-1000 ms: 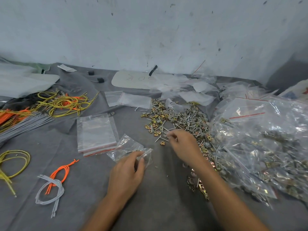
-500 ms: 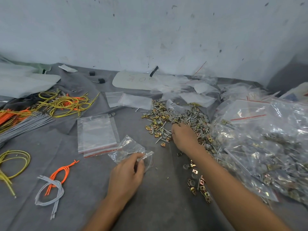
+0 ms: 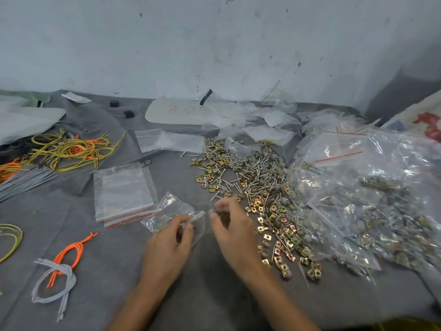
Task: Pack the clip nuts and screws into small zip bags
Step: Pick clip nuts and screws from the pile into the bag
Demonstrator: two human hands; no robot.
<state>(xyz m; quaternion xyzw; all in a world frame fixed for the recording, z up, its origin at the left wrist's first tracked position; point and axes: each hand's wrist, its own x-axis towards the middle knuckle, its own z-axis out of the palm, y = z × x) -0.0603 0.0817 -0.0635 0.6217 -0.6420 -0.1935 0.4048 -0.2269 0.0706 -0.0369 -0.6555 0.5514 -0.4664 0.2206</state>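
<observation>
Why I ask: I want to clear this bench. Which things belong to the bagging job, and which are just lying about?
Job: small zip bag in the left hand; right hand beside its mouth; loose pile of clip nuts and screws; stack of empty zip bags; big bags of hardware.
Lying about: yellow wire loops; orange cord; grey cord; white board by the wall.

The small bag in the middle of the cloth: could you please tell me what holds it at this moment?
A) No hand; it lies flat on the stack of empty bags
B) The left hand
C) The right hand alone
B: the left hand pinches the mouth of the small bag, while the right hand, fingers curled, is beside the mouth.
</observation>
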